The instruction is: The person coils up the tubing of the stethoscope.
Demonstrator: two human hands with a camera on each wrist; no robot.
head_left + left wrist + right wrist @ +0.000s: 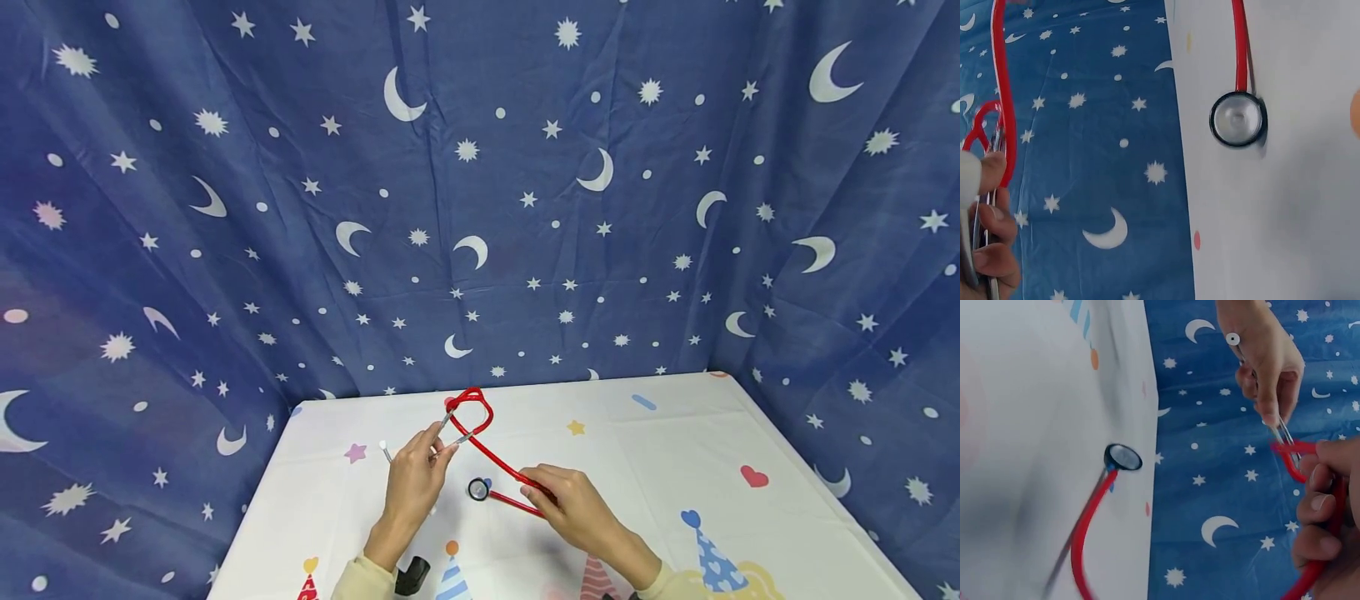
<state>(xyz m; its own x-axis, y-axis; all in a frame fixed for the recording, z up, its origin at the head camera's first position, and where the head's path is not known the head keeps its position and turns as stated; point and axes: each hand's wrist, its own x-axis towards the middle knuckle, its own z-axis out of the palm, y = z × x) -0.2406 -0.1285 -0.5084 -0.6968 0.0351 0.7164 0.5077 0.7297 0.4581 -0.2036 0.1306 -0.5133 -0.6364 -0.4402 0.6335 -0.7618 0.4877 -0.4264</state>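
A red stethoscope [496, 459] is held up between both hands over the table. My left hand [414, 476] pinches its metal ear tubes; a white ear tip [1232, 339] sticks out beside that hand in the right wrist view. The red tubing loops beyond the left hand's fingertips. My right hand [576, 507] grips the red tubing farther down, fingers curled round it. From there a length of tube runs back left to the round chest piece [1237, 119], which hangs near the white cloth and casts a shadow on it.
A white tablecloth [660, 450] printed with party hats, stars and hearts covers the table. Behind and at both sides hangs a blue curtain [525, 208] with moons and stars. A black band [412, 576] shows at the left wrist.
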